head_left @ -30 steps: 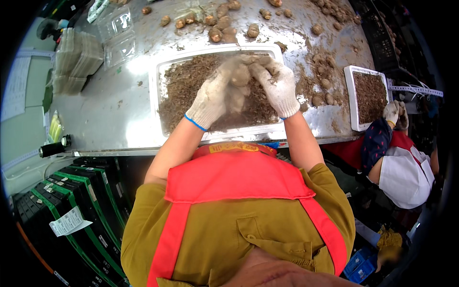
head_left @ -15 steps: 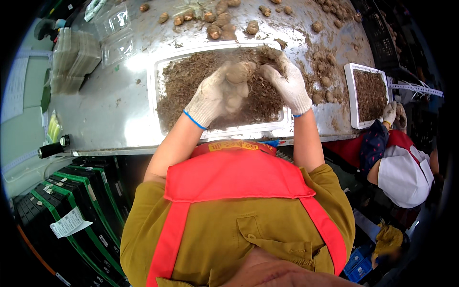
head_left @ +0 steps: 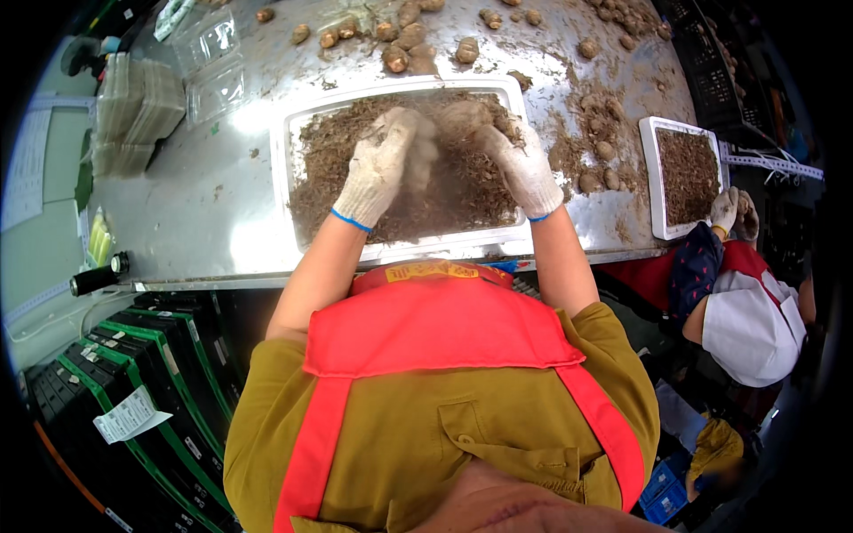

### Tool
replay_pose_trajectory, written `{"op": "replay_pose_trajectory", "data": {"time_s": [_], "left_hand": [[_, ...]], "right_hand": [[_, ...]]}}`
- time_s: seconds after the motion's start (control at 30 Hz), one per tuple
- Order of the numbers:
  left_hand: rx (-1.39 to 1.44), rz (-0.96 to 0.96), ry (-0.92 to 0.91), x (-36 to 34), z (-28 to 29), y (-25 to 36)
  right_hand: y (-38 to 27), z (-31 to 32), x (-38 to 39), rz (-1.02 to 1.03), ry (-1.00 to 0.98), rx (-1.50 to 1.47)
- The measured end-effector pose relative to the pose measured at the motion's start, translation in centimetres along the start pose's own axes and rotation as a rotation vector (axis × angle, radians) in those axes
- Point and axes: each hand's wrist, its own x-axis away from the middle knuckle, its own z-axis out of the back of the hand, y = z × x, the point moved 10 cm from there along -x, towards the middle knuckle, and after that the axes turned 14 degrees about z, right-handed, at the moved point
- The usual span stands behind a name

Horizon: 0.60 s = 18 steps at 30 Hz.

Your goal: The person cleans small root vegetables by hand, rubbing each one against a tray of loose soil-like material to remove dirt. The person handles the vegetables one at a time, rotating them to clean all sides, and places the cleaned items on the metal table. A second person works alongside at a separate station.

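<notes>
Head view: both gloved hands are up over a white tray on the metal tabletop, and a brown tuber sits in the gap between them, near the tray's far side. The left hand is to its left, thumb raised and fingers smeared by blur; I can't tell whether those fingers touch it. The right hand is bent in from the other side, its thumb close against the tuber's right edge and brown scraps clinging by the fingers. The blur keeps me from saying which hand bears the weight, or how tightly either one is closed. The tuber looks to be clear of the scraps spread across the tray below.

Past the far rim, more tubers lie loose on the tabletop. Clear boxes are stacked off to the left. Over on the right, a co-worker's gloved hand is beside a smaller white tray.
</notes>
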Motion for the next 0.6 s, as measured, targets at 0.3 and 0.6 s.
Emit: {"op": "replay_pose_trajectory", "data": {"time_s": [0.3,0.6], "left_hand": [[-0.388,-0.333,-0.033,1.4,-2.3,3.9],[-0.217,-0.07,-0.077,0.8,-2.2,2.1]], "right_hand": [[2.8,-0.6,0.3,-0.054,0.054,-0.343],[4.0,0.7,1.1,-0.179,0.06,-0.072]]}}
